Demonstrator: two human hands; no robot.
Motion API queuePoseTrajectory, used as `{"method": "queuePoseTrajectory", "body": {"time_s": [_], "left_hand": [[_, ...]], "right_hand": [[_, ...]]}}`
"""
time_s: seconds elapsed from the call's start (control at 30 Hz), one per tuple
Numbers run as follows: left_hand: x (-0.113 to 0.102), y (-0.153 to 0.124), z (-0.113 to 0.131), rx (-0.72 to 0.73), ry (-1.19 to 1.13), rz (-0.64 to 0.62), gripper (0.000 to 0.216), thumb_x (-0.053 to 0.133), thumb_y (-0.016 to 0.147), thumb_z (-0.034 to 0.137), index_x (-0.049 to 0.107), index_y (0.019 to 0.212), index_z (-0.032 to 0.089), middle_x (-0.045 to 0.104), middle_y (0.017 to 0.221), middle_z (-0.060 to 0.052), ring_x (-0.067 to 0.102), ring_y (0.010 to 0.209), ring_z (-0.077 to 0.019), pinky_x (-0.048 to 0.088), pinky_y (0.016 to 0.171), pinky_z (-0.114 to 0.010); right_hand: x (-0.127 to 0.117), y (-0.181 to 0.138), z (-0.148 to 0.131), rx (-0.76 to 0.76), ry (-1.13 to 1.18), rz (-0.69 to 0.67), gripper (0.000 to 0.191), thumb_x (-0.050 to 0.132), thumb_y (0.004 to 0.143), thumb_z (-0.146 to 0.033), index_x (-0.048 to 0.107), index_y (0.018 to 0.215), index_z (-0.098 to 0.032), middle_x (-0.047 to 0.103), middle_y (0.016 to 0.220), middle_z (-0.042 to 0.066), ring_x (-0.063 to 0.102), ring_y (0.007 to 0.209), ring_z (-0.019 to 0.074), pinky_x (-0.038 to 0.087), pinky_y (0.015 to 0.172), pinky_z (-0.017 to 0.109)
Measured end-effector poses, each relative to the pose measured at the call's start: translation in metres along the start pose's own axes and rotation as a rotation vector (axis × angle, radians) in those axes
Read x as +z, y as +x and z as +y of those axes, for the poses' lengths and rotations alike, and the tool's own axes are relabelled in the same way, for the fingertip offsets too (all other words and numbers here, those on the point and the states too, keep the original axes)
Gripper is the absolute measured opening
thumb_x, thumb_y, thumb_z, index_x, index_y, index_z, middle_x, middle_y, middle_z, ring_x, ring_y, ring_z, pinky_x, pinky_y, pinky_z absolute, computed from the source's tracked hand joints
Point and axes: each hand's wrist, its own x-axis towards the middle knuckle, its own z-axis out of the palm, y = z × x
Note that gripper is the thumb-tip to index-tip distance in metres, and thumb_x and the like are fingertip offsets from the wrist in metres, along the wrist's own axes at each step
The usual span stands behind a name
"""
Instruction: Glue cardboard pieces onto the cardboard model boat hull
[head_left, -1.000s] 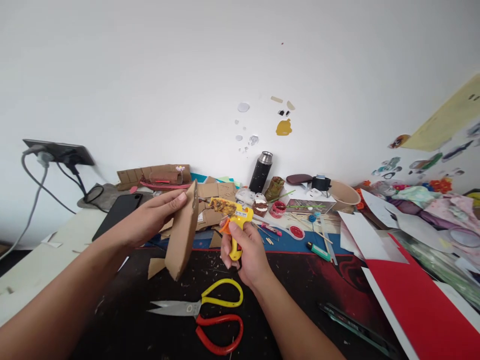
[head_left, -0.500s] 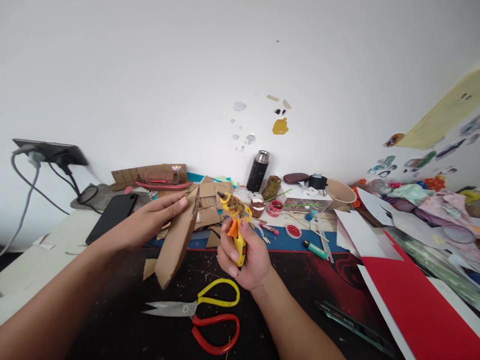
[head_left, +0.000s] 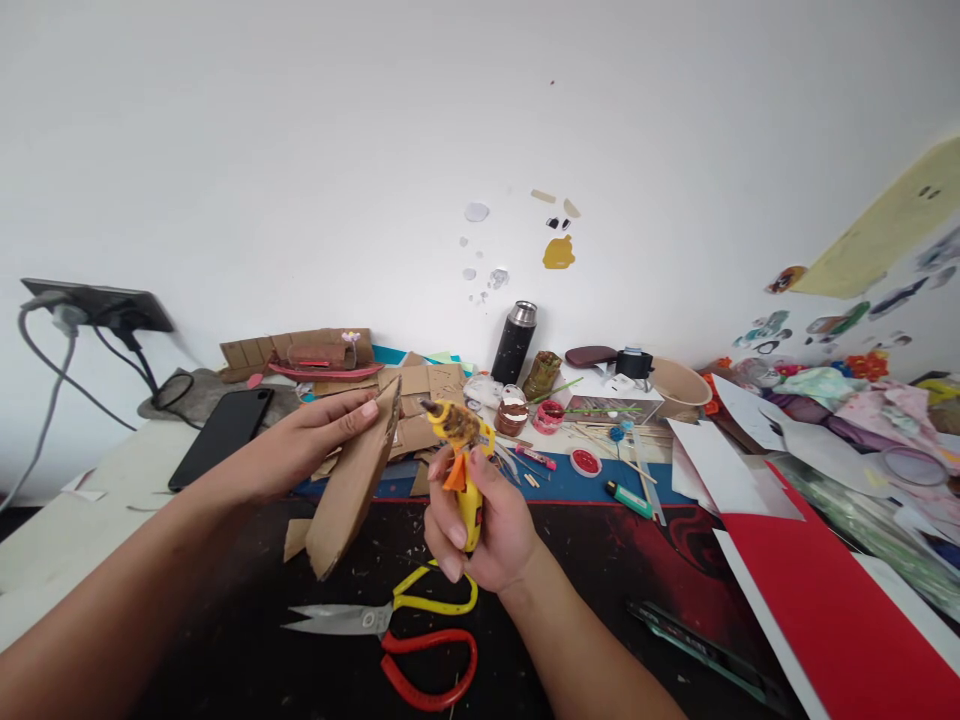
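Observation:
My left hand (head_left: 322, 435) grips a folded, boat-shaped piece of cardboard (head_left: 349, 490) near its upper end, thumb on top and the other fingers hidden behind it. In my right hand (head_left: 480, 520) is a yellow hot glue gun (head_left: 463, 440) with an orange trigger and a dark, grimy nozzle. The nozzle points up and left toward the cardboard, with a gap between them. Below both hands lie scissors (head_left: 352, 619) with one yellow and one red handle. A small cardboard scrap (head_left: 296, 538) shows beside the held piece.
A black phone (head_left: 223, 438) lies at left. Behind are cardboard pieces (head_left: 420, 380), a black thermos (head_left: 515, 340) and paint jars (head_left: 513, 414). To the right are a green-capped tube (head_left: 630, 499), a dark utility knife (head_left: 701, 650) and red paper (head_left: 855, 600).
The glue gun in my right hand has moved slightly left and down, its nozzle closer to the cardboard. My left hand stays nearly still with the cardboard.

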Motion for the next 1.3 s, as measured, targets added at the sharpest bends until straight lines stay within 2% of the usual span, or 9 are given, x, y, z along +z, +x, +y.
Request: {"method": "queuePoseTrajectory", "body": {"time_s": [0.17,0.33,0.53,0.67,0.8,0.97,1.13,1.3], "left_hand": [[-0.001,0.001,0.001,0.039,0.065,-0.031,0.086,0.075,0.068,0.096,0.086,0.128,0.035,0.075,0.153,-0.004,0.060,0.149,-0.0457,0.045,0.128,-0.052],[-0.001,0.001,0.002,0.047,0.111,-0.032,0.096,0.072,0.066,0.100,0.086,0.131,0.031,0.077,0.150,-0.005,0.063,0.145,-0.0454,0.051,0.124,-0.049],[-0.002,0.002,-0.001,0.034,0.146,0.000,0.103,0.069,0.064,0.103,0.083,0.136,0.030,0.074,0.154,-0.007,0.062,0.147,-0.0450,0.051,0.123,-0.051],[-0.003,0.001,-0.001,0.055,0.112,-0.050,0.095,0.071,0.073,0.096,0.081,0.139,0.027,0.076,0.151,-0.008,0.065,0.143,-0.0433,0.055,0.119,-0.051],[-0.003,0.000,0.000,0.071,0.049,-0.108,0.084,0.071,0.084,0.088,0.080,0.138,0.024,0.076,0.151,-0.009,0.066,0.142,-0.0404,0.054,0.119,-0.049],[-0.001,-0.002,0.007,0.026,0.043,-0.067,0.088,0.075,0.074,0.092,0.083,0.130,0.024,0.077,0.150,-0.010,0.065,0.144,-0.0413,0.052,0.122,-0.049],[0.001,-0.003,0.014,0.028,0.005,-0.103,0.090,0.078,0.070,0.093,0.084,0.128,0.025,0.083,0.138,-0.010,0.072,0.136,-0.0399,0.059,0.115,-0.047],[0.001,-0.001,0.010,0.019,-0.001,-0.083,0.088,0.079,0.068,0.093,0.086,0.126,0.027,0.085,0.133,-0.009,0.073,0.134,-0.0406,0.061,0.113,-0.047]], "right_hand": [[-0.005,0.003,0.004,-0.001,-0.093,0.049,0.052,0.082,0.092,-0.069,0.069,0.099,-0.019,0.059,0.049,-0.008,0.054,0.034,0.0121,0.032,0.032,0.019],[-0.005,0.005,0.006,0.025,-0.145,0.076,0.053,0.088,0.088,-0.066,0.072,0.100,-0.016,0.062,0.050,-0.006,0.056,0.035,0.0119,0.034,0.033,0.018],[-0.004,0.004,0.006,0.006,-0.133,0.087,0.065,0.076,0.092,-0.077,0.075,0.106,-0.014,0.063,0.053,-0.004,0.048,0.030,0.0091,0.032,0.032,0.019],[0.001,0.002,0.005,0.050,-0.121,0.059,0.065,0.074,0.093,-0.077,0.076,0.106,-0.013,0.068,0.057,0.000,0.059,0.037,0.0127,0.034,0.032,0.018],[0.000,0.002,0.009,0.056,-0.166,0.042,0.069,0.076,0.089,-0.080,0.076,0.092,-0.012,0.071,0.058,0.004,0.064,0.040,0.0149,0.037,0.033,0.018],[-0.004,0.002,0.012,0.044,-0.253,0.042,0.073,0.077,0.087,-0.082,0.078,0.098,-0.011,0.072,0.057,0.005,0.064,0.039,0.0159,0.040,0.034,0.019],[0.002,0.002,0.010,0.054,-0.354,-0.037,0.071,0.078,0.088,-0.080,0.081,0.104,-0.011,0.067,0.053,0.002,0.065,0.043,0.0162,0.050,0.045,0.022],[0.004,0.003,0.014,0.069,-0.338,-0.050,0.069,0.076,0.090,-0.080,0.079,0.102,-0.013,0.062,0.049,-0.002,0.060,0.039,0.0141,0.048,0.045,0.022]]}}
